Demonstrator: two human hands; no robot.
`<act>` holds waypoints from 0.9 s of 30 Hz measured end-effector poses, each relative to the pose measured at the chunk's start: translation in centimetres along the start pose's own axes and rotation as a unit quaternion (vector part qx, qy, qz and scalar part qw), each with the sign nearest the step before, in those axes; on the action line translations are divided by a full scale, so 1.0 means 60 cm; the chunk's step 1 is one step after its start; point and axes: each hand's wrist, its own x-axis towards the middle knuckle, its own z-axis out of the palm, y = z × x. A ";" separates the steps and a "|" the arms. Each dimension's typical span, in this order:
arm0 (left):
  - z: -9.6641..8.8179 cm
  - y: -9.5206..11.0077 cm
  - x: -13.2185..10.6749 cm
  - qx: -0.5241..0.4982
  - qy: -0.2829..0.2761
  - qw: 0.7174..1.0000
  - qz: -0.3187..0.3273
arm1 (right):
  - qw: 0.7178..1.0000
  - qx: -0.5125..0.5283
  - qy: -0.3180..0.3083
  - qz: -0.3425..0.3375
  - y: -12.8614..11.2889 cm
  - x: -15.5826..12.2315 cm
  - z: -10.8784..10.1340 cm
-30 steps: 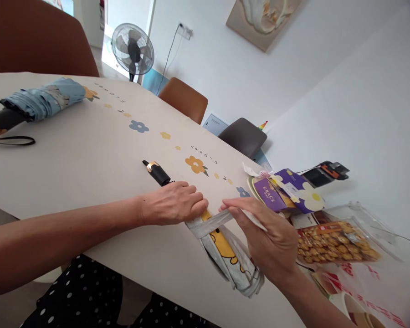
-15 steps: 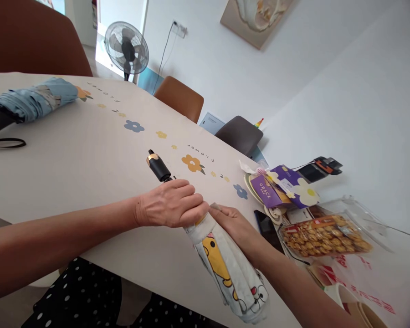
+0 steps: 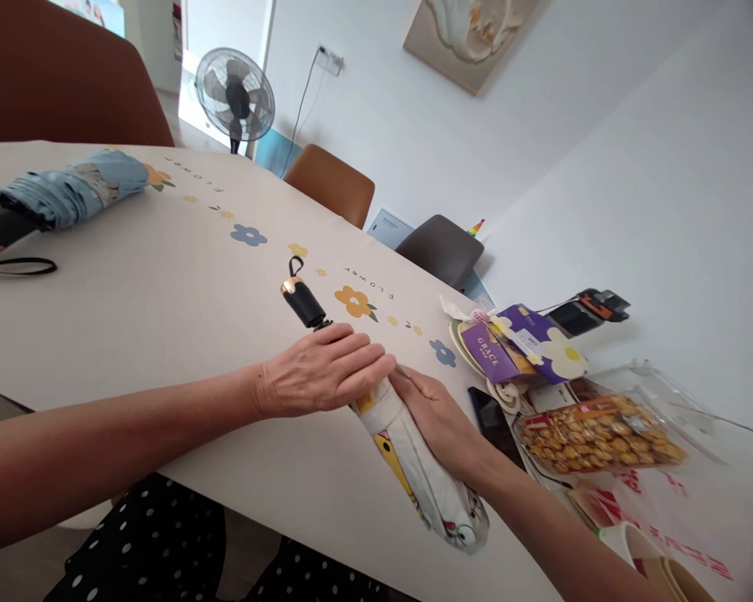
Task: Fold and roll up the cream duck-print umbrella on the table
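Note:
A folded white umbrella (image 3: 414, 456) with a yellow cartoon print slants across the table edge in front of me. Its black handle (image 3: 305, 303), with a gold band and a small strap loop, points up and to the left. My left hand (image 3: 326, 368) is wrapped over the umbrella's upper part, just below the handle. Lower down, my right hand (image 3: 432, 418) grips the fabric from the right side, its fingertips close to those of the left. The fingers' undersides are hidden.
A folded blue umbrella (image 3: 81, 188) lies on the white table (image 3: 181, 334) at the left. To the right are a phone (image 3: 494, 425), a purple box (image 3: 493, 351), a pack of round snacks (image 3: 602, 439) and paper cups (image 3: 640, 552). Chairs (image 3: 332, 184) and a fan (image 3: 237, 96) stand beyond.
The white umbrella has rolled about its length, showing less of the yellow print, and its strap loop now stands up. The left fingers have straightened somewhat over the fabric.

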 end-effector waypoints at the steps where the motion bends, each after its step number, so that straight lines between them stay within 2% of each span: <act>1: 0.000 0.001 0.002 -0.009 -0.010 1.000 -0.016 | 0.996 -0.076 0.037 -0.036 -0.002 0.001 -0.004; 3: 0.000 0.003 0.005 -0.027 -0.031 0.998 -0.047 | 0.971 -0.215 0.067 -0.079 0.000 0.003 -0.009; 5: 0.000 0.006 0.006 -0.037 -0.061 0.995 -0.069 | 0.930 -0.335 0.079 -0.130 0.009 0.005 -0.007; 8: 0.003 0.008 0.002 -0.044 -0.128 0.987 -0.082 | 0.833 -0.474 0.119 -0.259 0.034 0.014 0.001; 10: 0.005 0.008 -0.003 -0.047 -0.182 0.979 -0.084 | 0.780 -0.514 0.135 -0.329 0.049 0.020 0.007; 11: 0.006 0.008 -0.006 -0.044 -0.200 0.975 -0.081 | 0.765 -0.517 0.146 -0.355 0.054 0.023 0.009; 13: 0.007 0.006 -0.009 -0.023 -0.209 0.975 -0.066 | 0.752 -0.498 0.184 -0.391 0.058 0.026 0.010; 16: 0.003 0.002 -0.008 0.023 -0.171 0.984 -0.037 | 0.736 -0.464 0.237 -0.433 0.054 0.020 0.006; 19: -0.001 0.000 -0.006 0.046 -0.139 0.989 -0.028 | 0.716 -0.458 0.247 -0.465 0.049 0.007 0.002; 21: -0.002 0.000 -0.006 0.049 -0.130 0.990 -0.024 | 0.730 -0.447 0.245 -0.456 0.047 -0.002 0.000; 22: -0.003 0.000 -0.006 0.049 -0.129 0.990 -0.021 | 0.751 -0.431 0.239 -0.439 0.045 -0.005 0.000; 24: -0.003 0.002 -0.007 0.047 -0.127 0.991 -0.016 | 0.815 -0.373 0.220 -0.385 0.040 -0.010 -0.001; 27: -0.003 0.003 -0.007 0.039 -0.124 0.991 -0.015 | 0.913 -0.227 0.172 -0.292 0.027 -0.011 -0.004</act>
